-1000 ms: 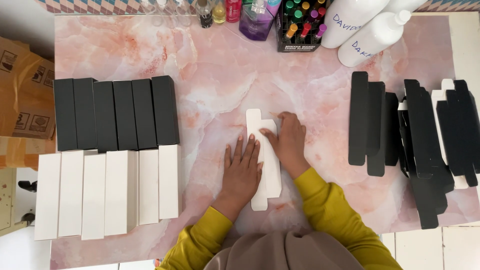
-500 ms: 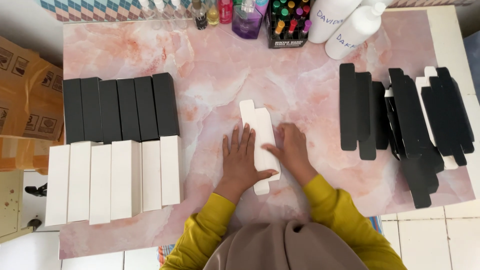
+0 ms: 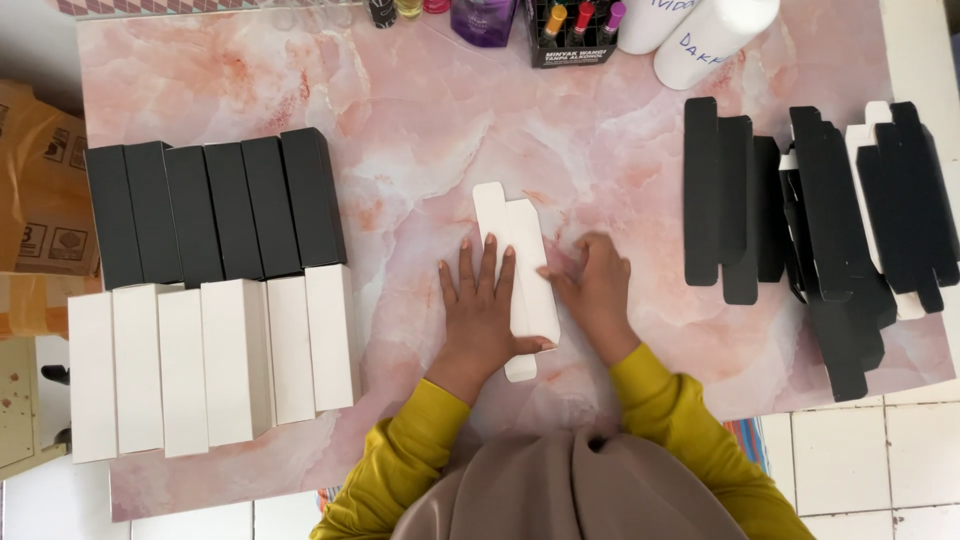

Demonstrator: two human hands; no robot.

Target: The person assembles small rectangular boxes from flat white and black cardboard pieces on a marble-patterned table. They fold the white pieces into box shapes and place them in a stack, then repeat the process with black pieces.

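Pressing left hand and right hand onto flat white carton.

Matt white card carton; glossy pink marble-look table.

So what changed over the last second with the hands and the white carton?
The left hand slid from the lower left of the flat white carton up onto it, fingers spread and pressing. The right hand came off the carton's top and now rests at its right edge. The carton stayed flat on the pink table. The rows of black boxes, white boxes and the black flat cartons look untouched.
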